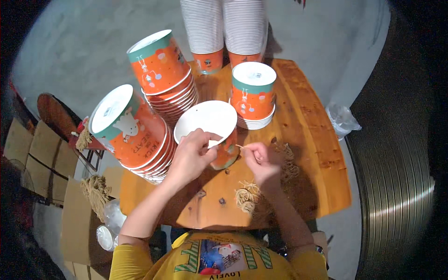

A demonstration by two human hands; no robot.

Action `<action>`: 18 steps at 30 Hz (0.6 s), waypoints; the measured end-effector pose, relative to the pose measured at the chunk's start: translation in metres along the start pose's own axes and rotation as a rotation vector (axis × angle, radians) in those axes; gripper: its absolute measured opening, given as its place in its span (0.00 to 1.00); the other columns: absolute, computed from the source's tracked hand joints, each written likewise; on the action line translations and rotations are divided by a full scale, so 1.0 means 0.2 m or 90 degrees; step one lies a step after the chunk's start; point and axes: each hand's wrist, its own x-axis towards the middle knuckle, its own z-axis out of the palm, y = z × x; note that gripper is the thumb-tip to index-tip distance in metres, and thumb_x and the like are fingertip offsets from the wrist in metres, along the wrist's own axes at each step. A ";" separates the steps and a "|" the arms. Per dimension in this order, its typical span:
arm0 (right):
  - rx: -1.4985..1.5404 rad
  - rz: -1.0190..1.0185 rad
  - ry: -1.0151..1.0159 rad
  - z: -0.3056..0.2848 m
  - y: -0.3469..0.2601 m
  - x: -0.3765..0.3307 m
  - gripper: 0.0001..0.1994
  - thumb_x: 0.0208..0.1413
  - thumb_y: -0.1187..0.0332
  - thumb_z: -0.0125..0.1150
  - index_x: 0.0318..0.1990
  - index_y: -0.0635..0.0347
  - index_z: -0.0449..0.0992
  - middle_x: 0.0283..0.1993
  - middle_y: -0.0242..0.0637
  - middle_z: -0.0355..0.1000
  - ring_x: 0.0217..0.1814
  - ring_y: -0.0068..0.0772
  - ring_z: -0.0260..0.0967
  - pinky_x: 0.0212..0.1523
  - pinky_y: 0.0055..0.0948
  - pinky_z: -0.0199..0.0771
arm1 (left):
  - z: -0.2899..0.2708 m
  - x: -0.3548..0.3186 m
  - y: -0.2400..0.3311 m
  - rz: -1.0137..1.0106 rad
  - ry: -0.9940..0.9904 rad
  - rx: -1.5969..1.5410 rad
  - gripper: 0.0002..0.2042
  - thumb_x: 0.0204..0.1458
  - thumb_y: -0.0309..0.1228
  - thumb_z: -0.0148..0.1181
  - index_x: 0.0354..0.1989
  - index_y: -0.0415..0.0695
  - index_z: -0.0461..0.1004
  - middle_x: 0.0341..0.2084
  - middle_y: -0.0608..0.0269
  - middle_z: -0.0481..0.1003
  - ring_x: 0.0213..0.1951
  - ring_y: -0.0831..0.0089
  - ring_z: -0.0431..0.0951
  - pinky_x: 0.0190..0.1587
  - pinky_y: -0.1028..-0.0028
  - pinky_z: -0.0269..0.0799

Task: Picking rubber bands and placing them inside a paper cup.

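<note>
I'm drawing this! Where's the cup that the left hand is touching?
In the head view, the cup stands on the wooden table near the middle, in front and left of the short upside-down cup stack.

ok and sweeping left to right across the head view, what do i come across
Front-left stack of upturned orange cups → open cup with a white inside → right hand → clear plastic bag → ridged dark surface. The left hand overlaps the open cup, so it is left out.
</note>
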 end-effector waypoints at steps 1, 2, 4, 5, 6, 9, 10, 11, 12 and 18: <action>-0.054 -0.082 0.016 0.03 -0.01 0.00 0.04 0.49 0.79 0.58 0.27 0.62 0.70 0.20 0.23 0.56 0.21 0.12 0.51 0.22 0.18 0.52 | -0.02 -0.02 0.01 -0.027 -0.005 -0.013 0.12 0.47 0.23 0.54 0.42 0.38 0.72 0.30 0.61 0.67 0.34 0.73 0.71 0.40 0.76 0.67; -0.108 -0.165 0.033 0.04 -0.02 0.01 0.04 0.48 0.80 0.58 0.27 0.62 0.69 0.21 0.26 0.57 0.21 0.14 0.53 0.22 0.20 0.54 | -0.03 -0.04 0.01 -0.052 -0.011 -0.026 0.12 0.48 0.23 0.53 0.42 0.38 0.72 0.29 0.63 0.66 0.33 0.75 0.70 0.39 0.78 0.66; -0.141 -0.220 0.014 0.05 -0.01 0.02 0.04 0.46 0.81 0.57 0.28 0.63 0.69 0.23 0.29 0.59 0.22 0.17 0.55 0.23 0.20 0.56 | -0.06 -0.07 0.03 -0.051 -0.004 -0.080 0.11 0.47 0.23 0.53 0.41 0.39 0.72 0.26 0.63 0.65 0.30 0.75 0.69 0.36 0.76 0.66; -0.177 -0.277 -0.002 0.05 -0.02 0.02 0.05 0.45 0.82 0.56 0.28 0.63 0.68 0.25 0.31 0.61 0.23 0.19 0.58 0.24 0.21 0.59 | -0.07 -0.08 0.03 -0.047 0.003 -0.138 0.11 0.47 0.24 0.53 0.41 0.40 0.72 0.23 0.64 0.65 0.27 0.75 0.69 0.33 0.74 0.66; -0.176 -0.277 -0.003 0.06 -0.03 0.02 0.05 0.45 0.82 0.56 0.28 0.63 0.68 0.25 0.31 0.61 0.23 0.19 0.58 0.24 0.21 0.59 | -0.08 -0.09 0.03 -0.048 0.004 -0.137 0.11 0.47 0.24 0.53 0.41 0.40 0.72 0.23 0.64 0.65 0.27 0.75 0.69 0.33 0.74 0.66; -0.146 -0.259 -0.019 0.08 -0.06 0.00 0.05 0.43 0.82 0.56 0.28 0.64 0.68 0.28 0.36 0.63 0.27 0.25 0.63 0.28 0.23 0.64 | -0.10 -0.09 0.04 -0.108 -0.034 -0.289 0.10 0.48 0.22 0.52 0.40 0.38 0.70 0.24 0.69 0.65 0.28 0.82 0.67 0.32 0.79 0.65; -0.152 -0.257 -0.020 0.08 -0.06 0.00 0.05 0.44 0.82 0.55 0.28 0.65 0.68 0.29 0.37 0.63 0.28 0.26 0.64 0.30 0.24 0.66 | -0.12 -0.09 0.04 -0.135 -0.071 -0.342 0.10 0.48 0.22 0.52 0.40 0.39 0.69 0.28 0.71 0.66 0.31 0.83 0.66 0.35 0.80 0.64; -0.158 -0.255 -0.021 0.09 -0.07 0.00 0.04 0.44 0.82 0.55 0.28 0.65 0.68 0.30 0.38 0.64 0.29 0.27 0.66 0.32 0.24 0.67 | -0.14 -0.09 0.05 -0.161 -0.109 -0.395 0.10 0.47 0.21 0.52 0.40 0.40 0.68 0.32 0.73 0.67 0.34 0.84 0.66 0.39 0.81 0.64; -0.157 -0.256 -0.022 0.09 -0.07 -0.01 0.04 0.44 0.82 0.55 0.28 0.65 0.68 0.30 0.38 0.64 0.29 0.27 0.66 0.32 0.24 0.67 | -0.14 -0.09 0.03 -0.162 -0.107 -0.394 0.10 0.47 0.21 0.52 0.40 0.40 0.68 0.32 0.73 0.67 0.34 0.84 0.66 0.39 0.81 0.64; -0.160 -0.247 -0.034 0.10 -0.09 -0.02 0.05 0.44 0.82 0.55 0.28 0.65 0.68 0.33 0.40 0.64 0.35 0.30 0.67 0.35 0.25 0.67 | -0.15 -0.08 0.00 -0.166 -0.100 -0.407 0.10 0.45 0.19 0.53 0.37 0.40 0.67 0.30 0.71 0.68 0.34 0.84 0.68 0.37 0.82 0.65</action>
